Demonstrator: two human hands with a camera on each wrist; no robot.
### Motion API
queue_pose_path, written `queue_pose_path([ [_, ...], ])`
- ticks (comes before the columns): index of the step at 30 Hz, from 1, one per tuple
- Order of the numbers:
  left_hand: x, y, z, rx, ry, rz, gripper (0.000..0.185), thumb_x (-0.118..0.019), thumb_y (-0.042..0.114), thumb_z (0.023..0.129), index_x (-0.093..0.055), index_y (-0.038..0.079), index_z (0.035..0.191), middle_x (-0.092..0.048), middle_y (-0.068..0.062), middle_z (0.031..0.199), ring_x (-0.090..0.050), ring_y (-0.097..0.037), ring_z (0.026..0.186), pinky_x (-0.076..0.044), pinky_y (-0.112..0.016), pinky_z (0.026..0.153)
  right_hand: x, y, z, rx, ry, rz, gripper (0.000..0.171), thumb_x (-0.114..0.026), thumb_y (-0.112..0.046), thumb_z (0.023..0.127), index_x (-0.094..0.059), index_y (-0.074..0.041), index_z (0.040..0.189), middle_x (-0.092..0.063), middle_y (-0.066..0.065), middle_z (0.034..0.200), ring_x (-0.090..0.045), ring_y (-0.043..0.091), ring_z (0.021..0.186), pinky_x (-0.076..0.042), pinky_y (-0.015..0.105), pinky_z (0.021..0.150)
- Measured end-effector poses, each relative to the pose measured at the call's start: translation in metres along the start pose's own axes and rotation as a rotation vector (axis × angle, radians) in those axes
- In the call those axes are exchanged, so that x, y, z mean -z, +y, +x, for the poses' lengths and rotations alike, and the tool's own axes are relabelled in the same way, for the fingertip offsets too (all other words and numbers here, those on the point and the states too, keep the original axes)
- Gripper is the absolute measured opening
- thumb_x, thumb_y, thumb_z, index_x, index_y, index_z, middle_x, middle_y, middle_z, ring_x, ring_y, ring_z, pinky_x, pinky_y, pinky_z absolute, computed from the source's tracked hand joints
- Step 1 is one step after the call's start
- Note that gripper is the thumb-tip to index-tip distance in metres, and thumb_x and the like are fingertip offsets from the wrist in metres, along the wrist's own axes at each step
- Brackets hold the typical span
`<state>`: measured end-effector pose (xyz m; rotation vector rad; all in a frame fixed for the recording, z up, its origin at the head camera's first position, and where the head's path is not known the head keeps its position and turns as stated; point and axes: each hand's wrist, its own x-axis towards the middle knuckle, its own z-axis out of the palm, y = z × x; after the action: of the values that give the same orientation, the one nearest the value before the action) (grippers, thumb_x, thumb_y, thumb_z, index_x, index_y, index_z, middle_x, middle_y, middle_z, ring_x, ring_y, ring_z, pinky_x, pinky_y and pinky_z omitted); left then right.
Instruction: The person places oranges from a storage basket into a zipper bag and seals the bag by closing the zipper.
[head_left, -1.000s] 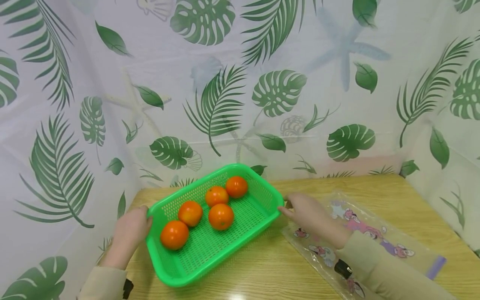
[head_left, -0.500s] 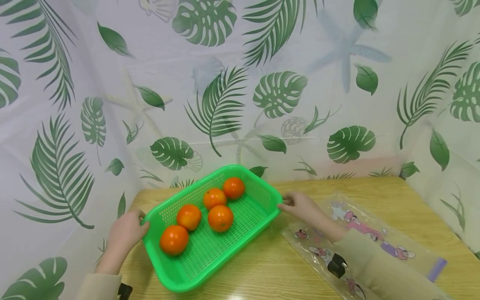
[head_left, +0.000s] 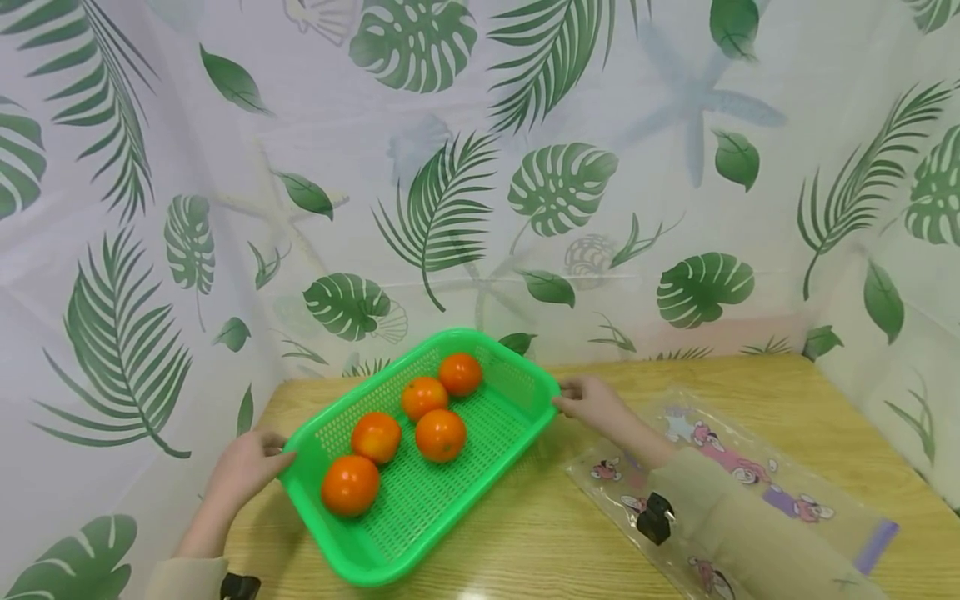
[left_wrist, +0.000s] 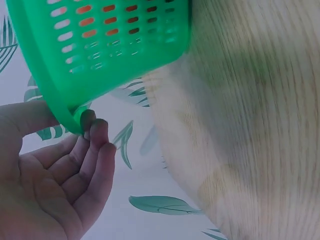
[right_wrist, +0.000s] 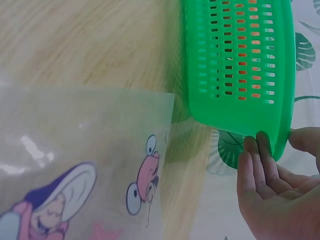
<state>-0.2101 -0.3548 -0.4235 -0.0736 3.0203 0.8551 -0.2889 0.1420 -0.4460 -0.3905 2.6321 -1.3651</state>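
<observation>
A green plastic basket with perforated walls stands at a slant over the wooden table. Inside it lie several glossy round orange fruits, most along its far side. My left hand grips the rim at the basket's left end; in the left wrist view its thumb lies over the rim and the curled fingers are under it. At the opposite end my right hand pinches the rim, with its thumb on the outer edge and fingertips against the wall below.
A clear plastic bag printed with pink cartoon figures and edged in purple lies flat on the table at the right, partly under the right forearm. A white leaf-patterned sheet hangs behind and along both sides.
The basket has shifted slightly left, its left end coming a little nearer. Both hands have moved left with it, and the fruits have shifted along with the basket.
</observation>
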Motion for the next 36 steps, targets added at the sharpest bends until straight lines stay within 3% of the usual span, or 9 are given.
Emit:
queue_pose_path([
  [3,0.001,-0.004,-0.002,0.011,-0.025,-0.075,0.038,-0.068,0.016,0.097,-0.069,-0.015,0.118,-0.077,-0.025,0.102,-0.07,-0.023,0.081,-0.06,-0.039,0.072,-0.001,0.0,0.004,-0.031,-0.003,0.074,0.049,-0.058,-0.012,0.106,-0.051,0.018,0.145,-0.068,0.034,0.131,-0.07,0.046,0.118,-0.06,0.051,0.101],
  [6,0.002,-0.007,-0.004,0.036,-0.052,-0.145,0.038,-0.069,0.015,0.097,-0.069,-0.017,0.118,-0.077,-0.016,0.093,-0.066,-0.016,0.075,-0.062,-0.035,0.072,-0.002,-0.001,0.008,-0.053,-0.003,0.134,0.049,-0.056,-0.011,0.106,-0.05,0.018,0.145,-0.065,0.035,0.137,-0.068,0.047,0.124,-0.059,0.05,0.104],
  [12,0.002,-0.013,-0.012,0.047,-0.134,-0.269,0.037,-0.065,0.01,0.101,-0.065,-0.021,0.122,-0.071,-0.003,0.077,-0.065,-0.012,0.07,-0.064,-0.029,0.072,-0.003,-0.001,0.014,-0.06,-0.005,0.166,0.047,-0.054,-0.01,0.108,-0.051,0.019,0.144,-0.06,0.037,0.142,-0.066,0.047,0.127,-0.059,0.046,0.105],
  [20,0.002,-0.02,-0.023,0.051,-0.253,-0.346,0.038,-0.061,0.011,0.104,-0.064,-0.022,0.123,-0.072,0.0,0.079,-0.066,-0.009,0.069,-0.063,-0.024,0.07,-0.008,-0.004,0.018,-0.051,0.019,0.193,0.044,-0.053,-0.007,0.107,-0.052,0.02,0.143,-0.059,0.038,0.142,-0.068,0.045,0.124,-0.058,0.051,0.106],
  [30,0.01,-0.026,-0.026,0.062,-0.392,-0.457,0.038,-0.057,0.013,0.106,-0.064,-0.021,0.121,-0.074,0.009,0.079,-0.07,-0.003,0.072,-0.063,-0.022,0.073,-0.012,-0.006,0.034,-0.111,0.059,0.308,0.043,-0.054,-0.007,0.109,-0.052,0.018,0.144,-0.057,0.037,0.146,-0.07,0.018,0.106,-0.056,0.046,0.109],
  [36,0.01,-0.03,-0.03,0.076,-0.431,-0.473,0.027,-0.062,0.017,0.105,-0.074,-0.006,0.107,-0.073,0.008,0.077,-0.069,-0.004,0.071,-0.062,-0.023,0.073,-0.013,-0.009,0.032,-0.163,0.053,0.356,0.042,-0.054,-0.011,0.11,-0.055,0.016,0.142,-0.064,0.033,0.138,-0.071,0.01,0.093,-0.06,0.043,0.104],
])
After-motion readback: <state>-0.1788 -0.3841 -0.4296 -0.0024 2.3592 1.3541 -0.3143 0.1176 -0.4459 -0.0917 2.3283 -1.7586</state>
